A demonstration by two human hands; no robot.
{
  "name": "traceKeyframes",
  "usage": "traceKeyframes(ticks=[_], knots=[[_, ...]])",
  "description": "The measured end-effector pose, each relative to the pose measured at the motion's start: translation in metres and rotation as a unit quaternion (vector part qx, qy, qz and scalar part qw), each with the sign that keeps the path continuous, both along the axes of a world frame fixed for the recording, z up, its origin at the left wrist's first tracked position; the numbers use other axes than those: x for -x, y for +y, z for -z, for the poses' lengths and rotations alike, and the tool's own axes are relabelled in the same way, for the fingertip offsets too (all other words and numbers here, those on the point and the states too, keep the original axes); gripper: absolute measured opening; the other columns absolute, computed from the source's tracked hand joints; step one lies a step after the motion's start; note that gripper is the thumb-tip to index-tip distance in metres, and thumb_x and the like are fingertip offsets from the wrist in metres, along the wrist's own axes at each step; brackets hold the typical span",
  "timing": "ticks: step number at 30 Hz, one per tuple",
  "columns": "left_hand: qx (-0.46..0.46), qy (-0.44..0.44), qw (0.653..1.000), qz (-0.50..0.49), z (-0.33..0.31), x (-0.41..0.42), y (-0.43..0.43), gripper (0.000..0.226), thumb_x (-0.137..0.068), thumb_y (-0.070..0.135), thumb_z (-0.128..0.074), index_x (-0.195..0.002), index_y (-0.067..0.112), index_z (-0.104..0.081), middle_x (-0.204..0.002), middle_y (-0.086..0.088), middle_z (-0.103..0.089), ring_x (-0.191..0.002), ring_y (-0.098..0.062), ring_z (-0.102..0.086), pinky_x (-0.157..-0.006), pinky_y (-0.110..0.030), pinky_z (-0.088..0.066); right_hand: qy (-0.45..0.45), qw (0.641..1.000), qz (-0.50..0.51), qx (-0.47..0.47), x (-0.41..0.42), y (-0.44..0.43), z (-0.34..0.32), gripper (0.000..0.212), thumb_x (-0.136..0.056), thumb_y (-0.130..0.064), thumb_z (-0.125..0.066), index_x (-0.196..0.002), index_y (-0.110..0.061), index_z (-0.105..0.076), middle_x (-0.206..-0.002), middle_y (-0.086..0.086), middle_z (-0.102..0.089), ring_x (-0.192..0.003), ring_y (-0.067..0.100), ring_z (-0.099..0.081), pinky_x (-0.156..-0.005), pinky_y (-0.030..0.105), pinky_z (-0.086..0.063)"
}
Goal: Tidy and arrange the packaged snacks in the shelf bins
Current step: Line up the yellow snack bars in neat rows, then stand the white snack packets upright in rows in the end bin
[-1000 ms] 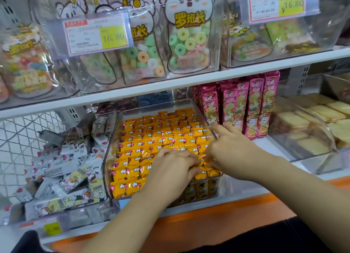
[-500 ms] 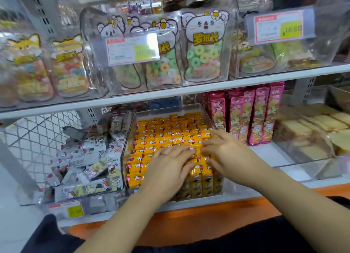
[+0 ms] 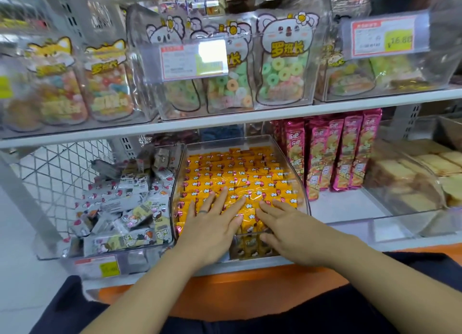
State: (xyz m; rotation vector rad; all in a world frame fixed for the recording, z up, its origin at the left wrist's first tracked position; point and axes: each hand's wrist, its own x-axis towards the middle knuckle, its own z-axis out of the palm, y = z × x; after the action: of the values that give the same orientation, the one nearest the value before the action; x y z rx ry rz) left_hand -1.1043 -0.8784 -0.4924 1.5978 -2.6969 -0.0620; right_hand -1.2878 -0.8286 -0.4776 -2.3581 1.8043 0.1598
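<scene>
A clear plastic bin (image 3: 301, 183) on the lower shelf holds neat rows of small orange snack packets (image 3: 235, 171). My left hand (image 3: 212, 223) lies flat on the front rows with its fingers straight and spread; a ring sits on one finger. My right hand (image 3: 287, 226) lies flat beside it on the front right packets, fingers straight and pointing left and up. Neither hand grips a packet. The packets under both palms are hidden.
A bin of jumbled white snack packets (image 3: 120, 208) stands to the left. Tall pink snack packs (image 3: 332, 151) stand to the right, then a clear bin of pale cakes (image 3: 410, 181). The upper shelf (image 3: 250, 118) carries clear bins of gummy-ring bags (image 3: 282, 68) with price tags.
Both hands went from curled on the front packets to flat with straight fingers. My view has pulled back and swung left, showing more of the upper shelf.
</scene>
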Motion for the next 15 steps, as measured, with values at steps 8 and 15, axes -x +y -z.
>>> traceKeyframes(ticks=[8,15], knots=[[-0.115,-0.010,0.993,0.013,-0.017,-0.001,0.005,0.049,-0.098,0.053,-0.009,-0.143,0.050,0.009,-0.153,0.008,0.027,-0.142,-0.020,0.020,-0.112,-0.053,0.011,0.061,0.998,-0.017,-0.021,-0.006,-0.003,-0.016,0.057,-0.100,-0.045,-0.026,-0.149,-0.017,-0.017,-0.158,0.003,-0.010,-0.144,0.027,-0.009,-0.117,0.041,-0.014],[0.012,0.089,0.995,0.032,-0.032,-0.008,0.014,0.046,-0.100,0.043,-0.028,-0.146,0.038,-0.022,-0.157,0.004,-0.015,-0.144,-0.018,-0.012,-0.116,-0.049,-0.008,-0.001,0.989,0.033,0.147,-0.020,-0.004,-0.024,0.040,-0.096,-0.046,-0.035,-0.112,-0.021,-0.062,-0.119,-0.001,-0.059,-0.113,0.022,-0.047,-0.091,0.038,-0.044]])
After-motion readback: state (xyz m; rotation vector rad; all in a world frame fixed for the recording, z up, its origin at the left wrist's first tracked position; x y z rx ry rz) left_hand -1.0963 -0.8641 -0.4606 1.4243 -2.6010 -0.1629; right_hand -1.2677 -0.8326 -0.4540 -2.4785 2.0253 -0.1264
